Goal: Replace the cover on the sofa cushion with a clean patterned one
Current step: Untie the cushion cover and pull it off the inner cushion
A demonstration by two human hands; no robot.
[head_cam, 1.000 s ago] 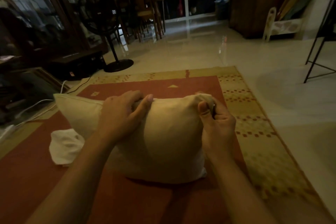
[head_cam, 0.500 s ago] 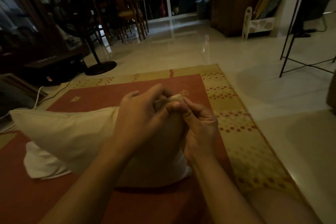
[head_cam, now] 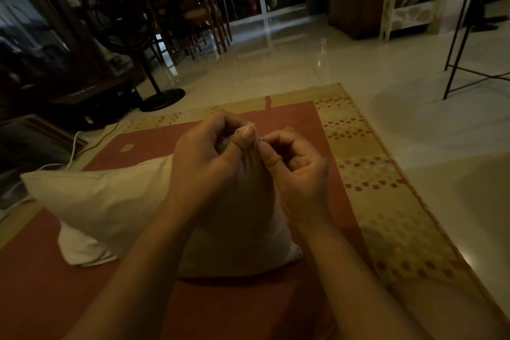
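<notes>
The cream cushion (head_cam: 110, 201) stands on edge on the red rug (head_cam: 298, 116), with a white cloth (head_cam: 80, 250) lying under its left end. The left hand (head_cam: 209, 157) pinches the cushion's raised top corner between thumb and curled fingers. Touching that corner, the right hand (head_cam: 299, 171) pinches a tiny metal piece (head_cam: 261, 139), too small to identify.
</notes>
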